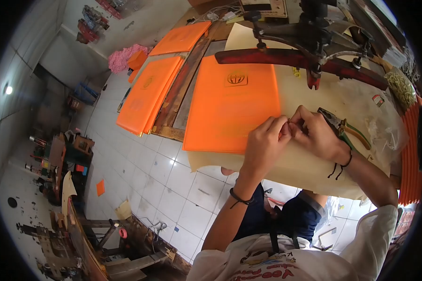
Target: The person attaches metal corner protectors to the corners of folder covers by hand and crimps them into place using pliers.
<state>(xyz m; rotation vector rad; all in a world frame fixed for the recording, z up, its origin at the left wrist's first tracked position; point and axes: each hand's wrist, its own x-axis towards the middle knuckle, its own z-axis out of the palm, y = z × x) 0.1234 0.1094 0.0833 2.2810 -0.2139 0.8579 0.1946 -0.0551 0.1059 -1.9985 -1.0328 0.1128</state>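
My left hand (268,137) and my right hand (314,132) meet fingertip to fingertip above the lower right corner of a large orange cover (229,105). Both are pinched together round something too small to make out. The cover lies flat and bears a dark printed emblem near its top. Just right of my right hand rest pliers (349,132) with green and yellow handles. Over the cover's top edge stretches a dark red metal bar (267,57), part of a black clamp-like machine (309,35).
Stacked orange covers (147,96) lie to the left, with more orange covers (180,38) behind them. Clear plastic (384,126) and a bundle of orange strips (409,154) are at the right. Tan sheeting (314,175) overhangs the front table edge.
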